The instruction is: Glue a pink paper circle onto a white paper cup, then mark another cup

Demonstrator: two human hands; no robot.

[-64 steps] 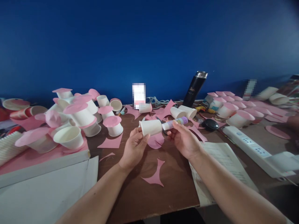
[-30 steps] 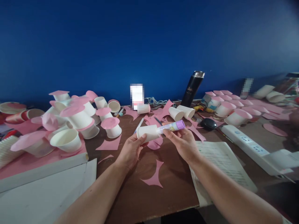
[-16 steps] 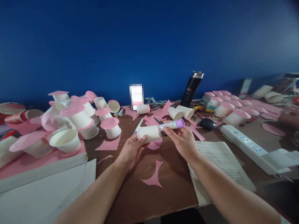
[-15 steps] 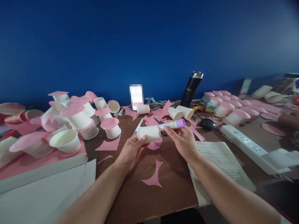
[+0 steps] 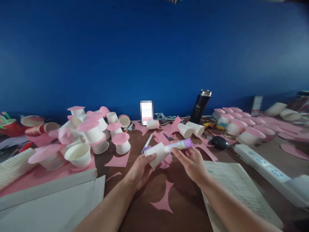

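Note:
My left hand (image 5: 142, 169) grips a white paper cup (image 5: 158, 154) that lies tilted on its side, base toward the right. In my right hand (image 5: 190, 161) is a purple-and-white glue stick (image 5: 180, 145), its left tip touching or very near the base of the cup. Behind and under the cup, a pink paper disc (image 5: 166, 161) is partly hidden. A pink paper offcut (image 5: 164, 199) lies on the brown table (image 5: 145, 207) in front of my hands.
Cups with pink paper tops (image 5: 90, 132) are heaped at the left; more (image 5: 251, 135) stand at the right. A black flask (image 5: 200, 108) leans at the back. A power strip (image 5: 263, 162) and printed sheets (image 5: 234, 187) lie at the right.
The view has tilted up, so the table things sit lower. The cup in my left hand has turned, its base end now tilted higher. Both hands keep their hold.

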